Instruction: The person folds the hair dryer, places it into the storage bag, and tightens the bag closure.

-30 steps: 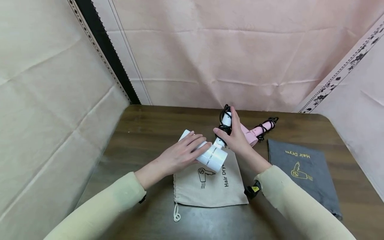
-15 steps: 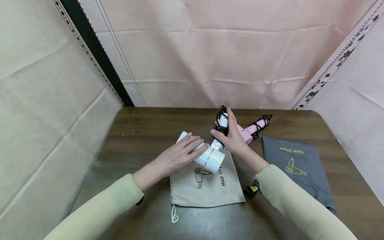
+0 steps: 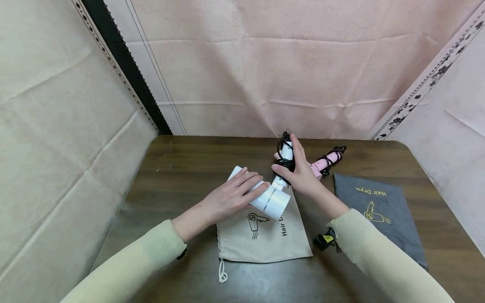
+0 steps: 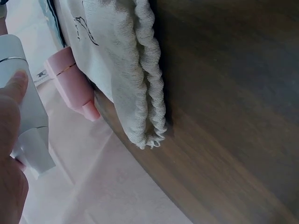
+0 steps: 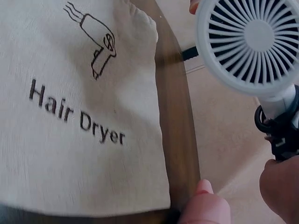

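A white hair dryer (image 3: 275, 204) is held above the beige drawstring bag (image 3: 265, 246). My left hand (image 3: 233, 195) grips its barrel, fingers laid across the top; in the left wrist view the thumb (image 4: 17, 84) presses the barrel's side. My right hand (image 3: 301, 176) holds the handle, which has a black cord (image 3: 284, 162) wound round it. The round slotted air inlet (image 5: 259, 35) faces the right wrist camera. Printed on the bag are a dryer drawing and "Hair Dryer", partly covered by the nozzle in the head view.
Behind my right hand lies a pink hair dryer (image 3: 330, 160), cord wrapped, its body mostly hidden there. A dark grey bag (image 3: 382, 231) with gold print lies flat at the right. The brown table (image 3: 182, 160) ends at pale curtains (image 3: 246, 84) behind and at the sides.
Both hands and the white hair dryer have shifted slightly right over the bag, so my right hand covers more of the pink dryer. The head view has also moved a little.
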{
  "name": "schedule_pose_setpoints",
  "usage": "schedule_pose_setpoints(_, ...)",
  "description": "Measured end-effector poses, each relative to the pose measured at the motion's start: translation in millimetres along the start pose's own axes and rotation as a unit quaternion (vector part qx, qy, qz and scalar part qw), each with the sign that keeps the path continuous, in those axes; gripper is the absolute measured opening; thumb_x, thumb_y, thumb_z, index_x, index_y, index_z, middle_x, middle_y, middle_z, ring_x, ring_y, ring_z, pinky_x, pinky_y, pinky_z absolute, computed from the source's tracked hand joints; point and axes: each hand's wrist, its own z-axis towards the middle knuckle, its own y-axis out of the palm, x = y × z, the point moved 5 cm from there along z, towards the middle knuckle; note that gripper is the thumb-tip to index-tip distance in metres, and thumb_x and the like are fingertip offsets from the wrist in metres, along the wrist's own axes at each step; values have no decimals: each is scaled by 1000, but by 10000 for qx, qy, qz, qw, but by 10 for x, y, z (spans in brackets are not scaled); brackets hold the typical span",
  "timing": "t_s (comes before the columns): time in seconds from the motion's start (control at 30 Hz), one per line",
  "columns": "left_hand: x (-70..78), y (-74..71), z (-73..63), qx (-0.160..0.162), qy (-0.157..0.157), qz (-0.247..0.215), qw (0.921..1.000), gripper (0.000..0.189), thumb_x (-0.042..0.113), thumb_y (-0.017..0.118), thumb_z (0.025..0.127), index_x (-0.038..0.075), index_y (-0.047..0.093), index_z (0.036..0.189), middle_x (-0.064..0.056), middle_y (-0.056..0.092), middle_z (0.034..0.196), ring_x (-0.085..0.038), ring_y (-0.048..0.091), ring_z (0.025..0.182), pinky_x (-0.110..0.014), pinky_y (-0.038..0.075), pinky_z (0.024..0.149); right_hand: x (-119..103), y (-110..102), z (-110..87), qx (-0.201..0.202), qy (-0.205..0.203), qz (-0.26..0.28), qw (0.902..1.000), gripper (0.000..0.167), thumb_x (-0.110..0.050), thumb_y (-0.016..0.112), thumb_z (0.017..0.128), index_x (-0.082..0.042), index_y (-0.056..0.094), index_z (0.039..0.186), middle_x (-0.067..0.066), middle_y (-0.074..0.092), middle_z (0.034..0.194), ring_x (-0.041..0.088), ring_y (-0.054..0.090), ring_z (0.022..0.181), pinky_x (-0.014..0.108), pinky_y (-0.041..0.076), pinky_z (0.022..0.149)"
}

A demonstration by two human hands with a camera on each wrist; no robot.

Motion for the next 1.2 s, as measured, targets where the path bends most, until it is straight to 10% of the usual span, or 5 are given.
schedule_pose_setpoints(0.1,7,-11,46,5,32,19,10000,67,25,88,91,10,57,149,-13,62,143,-28,57,136,-50,40,123,-10,-67,-9,-15,-39,-304,9995,104,-20,72,102,-22,-4,173,8,-5,179,34,8,163,59,18,129)
schedule_pose_setpoints(1.2,62,47,183,-94,349,43,9993,72,27,89,90,11,55,151,-10,60,145,-26,56,136,-47,38,125,33,-259,-69,-400,-41,-588,9975,101,-21,74,101,-24,4,174,11,2,179,38,14,162,66,22,126)
